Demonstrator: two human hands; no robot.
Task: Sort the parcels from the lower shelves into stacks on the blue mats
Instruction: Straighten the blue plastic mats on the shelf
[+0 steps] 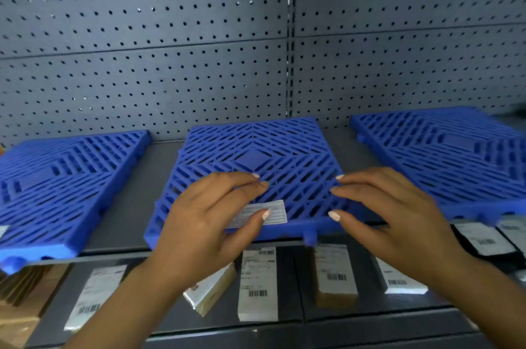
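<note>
Three blue mats, two hands (fingers relaxed)

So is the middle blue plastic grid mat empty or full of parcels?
Empty: the middle blue grid mat shows bare slats, only a small white label on it.

Upper shelf: left mat, middle mat, right mat side by side, apart. Pegboard behind. Label on middle mat, near front edge. Lower shelf beneath: parcels in row.
</note>
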